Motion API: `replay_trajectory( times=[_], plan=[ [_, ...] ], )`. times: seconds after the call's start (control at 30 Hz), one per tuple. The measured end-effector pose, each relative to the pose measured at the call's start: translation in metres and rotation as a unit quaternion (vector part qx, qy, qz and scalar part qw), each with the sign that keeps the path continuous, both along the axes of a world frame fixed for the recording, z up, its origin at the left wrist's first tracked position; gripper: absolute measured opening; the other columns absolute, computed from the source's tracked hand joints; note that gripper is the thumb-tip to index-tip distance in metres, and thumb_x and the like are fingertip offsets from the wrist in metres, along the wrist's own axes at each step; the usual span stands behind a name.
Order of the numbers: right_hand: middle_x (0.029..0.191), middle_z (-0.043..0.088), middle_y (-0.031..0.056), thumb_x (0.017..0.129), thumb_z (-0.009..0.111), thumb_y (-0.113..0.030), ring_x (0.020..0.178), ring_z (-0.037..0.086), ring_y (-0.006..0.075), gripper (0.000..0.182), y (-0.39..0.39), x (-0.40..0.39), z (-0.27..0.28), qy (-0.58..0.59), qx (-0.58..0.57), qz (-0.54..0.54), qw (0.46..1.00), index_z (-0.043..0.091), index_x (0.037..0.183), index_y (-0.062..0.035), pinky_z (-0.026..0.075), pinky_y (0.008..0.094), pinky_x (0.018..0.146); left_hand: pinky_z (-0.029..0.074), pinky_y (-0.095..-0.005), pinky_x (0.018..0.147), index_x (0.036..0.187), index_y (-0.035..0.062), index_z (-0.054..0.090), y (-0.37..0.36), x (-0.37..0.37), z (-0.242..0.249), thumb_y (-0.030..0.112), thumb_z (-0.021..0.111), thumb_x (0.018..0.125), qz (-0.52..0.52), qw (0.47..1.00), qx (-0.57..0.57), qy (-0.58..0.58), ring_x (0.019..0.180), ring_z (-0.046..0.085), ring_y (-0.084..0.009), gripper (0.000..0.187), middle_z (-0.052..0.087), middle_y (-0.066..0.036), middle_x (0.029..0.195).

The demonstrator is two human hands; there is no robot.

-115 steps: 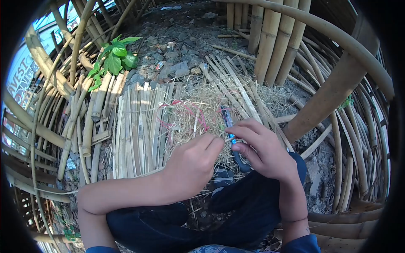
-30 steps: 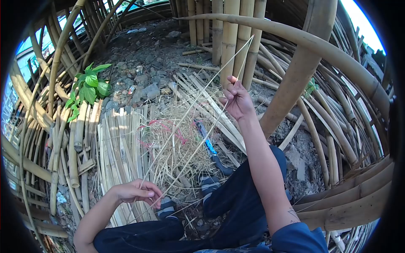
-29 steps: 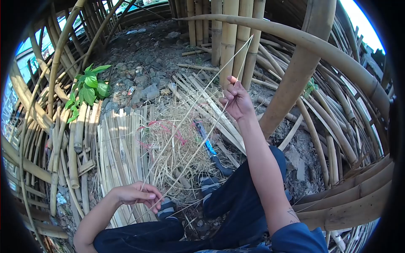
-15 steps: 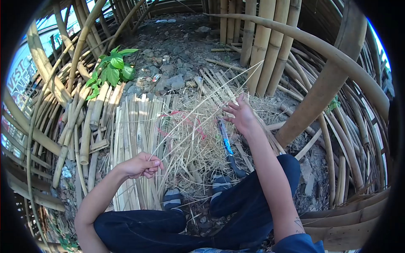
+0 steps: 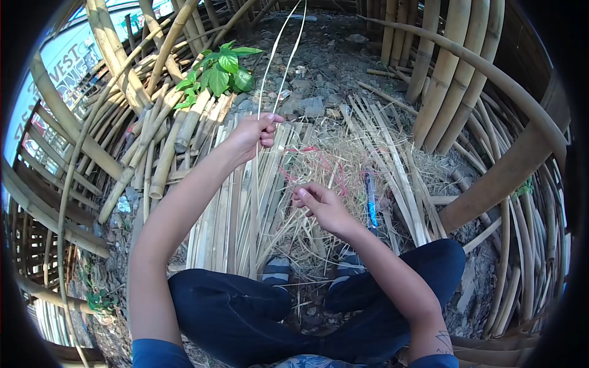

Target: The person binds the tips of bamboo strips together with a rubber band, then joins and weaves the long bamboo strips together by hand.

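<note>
My left hand [image 5: 254,136] is closed in a pinch on a thin bamboo strip [image 5: 264,80]. Two pale lengths rise from its fingers to the top edge, and one trails down below the hand. Lower and to the right, my right hand [image 5: 322,208] has its fingers curled and thumb pressed in. Whatever it pinches, if anything, is too small to make out. Flat bamboo slats [image 5: 215,227] lie side by side under my left forearm. Beyond my right hand is a heap of fine bamboo shavings [image 5: 331,162] with red string [image 5: 337,172] on it.
A long tool with a blue section [image 5: 370,199] lies right of the shavings. More slats [image 5: 399,172] lie beside it. Thick bamboo poles [image 5: 451,80] stand at the right, and a slanting post [image 5: 491,190] crosses there. A leafy plant [image 5: 218,73] grows at the back left.
My left hand has risen forward and right with the strip, which now points upward instead of to the right. My right hand has come down and left, its spread fingers now curled. The view has shifted.
</note>
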State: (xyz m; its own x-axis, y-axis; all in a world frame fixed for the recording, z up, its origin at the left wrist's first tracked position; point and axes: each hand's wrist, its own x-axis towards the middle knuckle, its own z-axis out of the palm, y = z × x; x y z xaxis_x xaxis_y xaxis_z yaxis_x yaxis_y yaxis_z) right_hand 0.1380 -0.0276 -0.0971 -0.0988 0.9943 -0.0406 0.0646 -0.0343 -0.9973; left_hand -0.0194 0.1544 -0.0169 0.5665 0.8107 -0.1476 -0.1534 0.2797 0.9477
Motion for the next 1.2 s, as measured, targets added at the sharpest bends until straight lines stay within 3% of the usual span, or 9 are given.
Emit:
replay_trajectory(
  times=[0.23,0.37,0.4,0.57,0.63,0.67,0.8,0.87,1.2],
  plan=[
    [0.119,0.057,0.0108,0.104,0.035,-0.027,0.104,0.056,0.0183,0.042,-0.006,0.013,0.027,0.289,-0.083,-0.052,0.952,0.041,0.137,-0.0027,0.049,0.0362,0.087,0.031,-0.0222,0.048,0.108,-0.0054,0.051,-0.02,0.088,0.005,0.013,0.042,0.101,0.035,0.997,-0.023,-0.07,0.053,0.031,-0.0067,0.022,0.04,0.001,0.067],
    [0.106,0.061,0.0103,0.102,0.04,-0.023,0.094,0.06,0.0199,0.03,-0.012,0.03,0.006,0.404,-0.111,-0.001,0.908,0.05,0.122,-0.0026,0.053,0.0412,0.082,0.032,-0.0235,0.048,0.11,-0.0062,0.049,-0.042,0.099,-0.008,0.011,0.038,0.102,0.028,0.993,-0.052,-0.101,0.055,0.032,-0.0075,0.023,0.04,0.0,0.069],
    [0.092,0.06,0.0067,0.1,0.046,-0.022,0.083,0.06,0.0164,0.021,-0.015,0.028,0.004,0.416,-0.117,-0.033,0.901,0.054,0.108,-0.004,0.055,0.0381,0.075,0.032,-0.024,0.048,0.111,-0.0062,0.049,-0.049,0.101,-0.009,0.011,0.037,0.102,0.031,0.994,-0.057,-0.089,0.054,0.032,-0.0083,0.023,0.041,0.0,0.069],
    [0.074,0.053,0.0008,0.099,0.051,-0.021,0.067,0.053,0.0098,0.018,-0.016,0.026,-0.008,0.32,-0.125,-0.089,0.935,0.056,0.095,-0.0051,0.053,0.0296,0.061,0.051,-0.029,0.059,0.11,-0.0037,0.052,-0.054,0.091,-0.02,0.014,0.037,0.102,0.016,0.999,0.033,0.007,0.064,0.055,-0.0148,0.025,0.056,-0.008,0.079],
    [0.072,0.052,0.0003,0.099,0.05,-0.02,0.059,0.051,0.0093,0.017,-0.019,0.025,-0.007,0.235,-0.114,-0.133,0.956,0.056,0.095,-0.0047,0.048,0.025,0.051,0.057,-0.0321,0.065,0.109,-0.0031,0.053,-0.049,0.088,-0.025,0.016,0.036,0.103,0.031,0.999,0.032,0.015,0.072,0.063,-0.0185,0.026,0.061,-0.012,0.084],
    [0.071,0.051,-0.0004,0.099,0.05,-0.02,0.052,0.046,0.0065,0.017,-0.02,0.021,-0.004,0.238,-0.124,-0.15,0.951,0.055,0.096,-0.0041,0.038,0.0211,0.042,0.057,-0.032,0.064,0.109,-0.0027,0.052,-0.048,0.087,-0.028,0.016,0.035,0.103,0.042,0.999,0.026,0.01,0.07,0.063,-0.0188,0.026,0.061,-0.012,0.084],
    [0.071,0.051,-0.0013,0.099,0.051,-0.02,0.049,0.041,0.0035,0.018,-0.023,0.016,-0.013,0.283,-0.095,-0.159,0.941,0.056,0.098,-0.0034,0.031,0.02,0.041,0.057,-0.0321,0.061,0.107,-0.0019,0.051,-0.049,0.085,-0.04,0.018,0.034,0.104,0.097,0.995,0.037,-0.005,0.068,0.064,-0.0195,0.026,0.062,-0.014,0.085],
    [0.069,0.049,-0.0026,0.099,0.052,-0.02,0.048,0.037,0.0015,0.02,-0.023,0.011,-0.008,0.219,-0.051,-0.215,0.95,0.059,0.102,-0.0024,0.026,0.0194,0.04,0.057,-0.0322,0.061,0.107,-0.0019,0.05,-0.05,0.085,-0.042,0.019,0.034,0.104,0.106,0.993,0.039,-0.015,0.068,0.064,-0.0195,0.027,0.062,-0.014,0.085],
    [0.067,0.049,-0.0029,0.1,0.05,-0.02,0.053,0.041,0.0039,0.024,-0.024,0.01,-0.023,0.179,-0.034,-0.252,0.95,0.063,0.103,-0.0001,0.034,0.0198,0.047,0.056,-0.0311,0.06,0.104,-0.0008,0.05,-0.065,0.087,-0.05,0.024,0.034,0.104,0.135,0.987,0.078,-0.047,0.068,0.063,-0.0181,0.029,0.061,-0.012,0.083]
  ],
)
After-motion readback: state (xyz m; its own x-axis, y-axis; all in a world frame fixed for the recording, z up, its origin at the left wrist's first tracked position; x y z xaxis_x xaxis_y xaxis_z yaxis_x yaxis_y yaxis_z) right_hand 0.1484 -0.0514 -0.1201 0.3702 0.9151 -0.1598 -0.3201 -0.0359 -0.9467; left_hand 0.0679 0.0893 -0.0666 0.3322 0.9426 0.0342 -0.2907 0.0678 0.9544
